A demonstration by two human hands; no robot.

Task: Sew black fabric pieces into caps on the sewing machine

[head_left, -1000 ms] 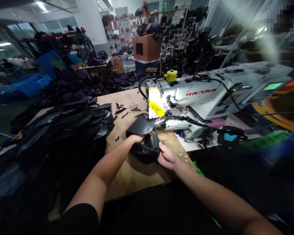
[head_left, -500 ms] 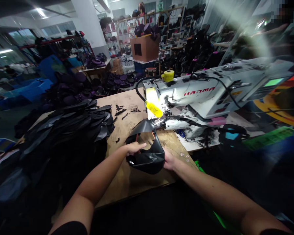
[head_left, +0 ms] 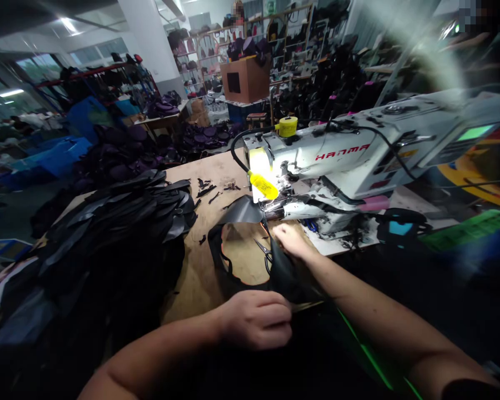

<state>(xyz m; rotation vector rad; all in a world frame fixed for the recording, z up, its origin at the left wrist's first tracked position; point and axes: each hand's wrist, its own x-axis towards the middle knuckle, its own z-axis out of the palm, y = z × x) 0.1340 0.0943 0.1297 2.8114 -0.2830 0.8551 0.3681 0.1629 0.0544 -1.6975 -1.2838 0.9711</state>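
A black leather piece (head_left: 250, 261) with an orange edge lies curved on the wooden table (head_left: 200, 278), one end up under the needle area of the white sewing machine (head_left: 350, 161). My left hand (head_left: 256, 318) is closed in a fist on the near end of this piece at the table's front edge. Farther in, my right hand (head_left: 290, 240) rests with bent fingers on the piece just in front of the machine, next to small scissors (head_left: 261, 248) lying on the wood. The fingertips of that hand are partly hidden.
A large heap of black cut leather pieces (head_left: 120, 216) covers the left of the table. Small black scraps (head_left: 208, 189) lie near the machine's lamp. Behind stand blue crates (head_left: 54, 155), a brown cardboard box (head_left: 245, 80) and racks of dark goods.
My left hand has pulled the near end of the black piece back to the table's front edge, stretching it open. My right hand has moved up towards the machine.
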